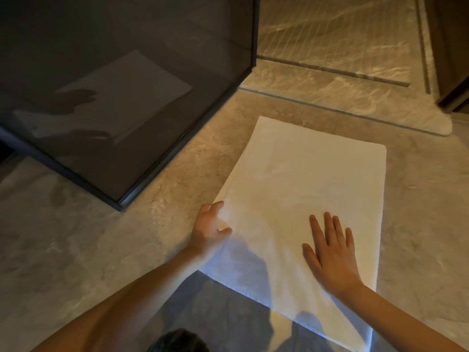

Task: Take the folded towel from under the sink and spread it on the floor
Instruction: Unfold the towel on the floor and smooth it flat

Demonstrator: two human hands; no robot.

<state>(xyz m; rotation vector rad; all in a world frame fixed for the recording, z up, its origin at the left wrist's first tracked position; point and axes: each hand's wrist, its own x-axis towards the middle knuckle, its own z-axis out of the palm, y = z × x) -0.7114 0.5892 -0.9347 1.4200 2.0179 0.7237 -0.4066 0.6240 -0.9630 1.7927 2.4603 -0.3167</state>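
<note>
Marble floor (76, 237) already bears the towel (304, 174) flat, so I judge only smoothing remains: left grip (209, 224) pinches its edge, right grip (332, 252) presses open-palmed.

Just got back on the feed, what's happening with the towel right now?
The white towel lies unfolded and flat on the stone floor, beside a dark glass panel. The person's right hand presses flat on it, fingers straight. The left hand is at its left edge, thumb on top; whether the fingers tuck under is unclear. The spreading looks essentially done, probably just smoothing.
</note>
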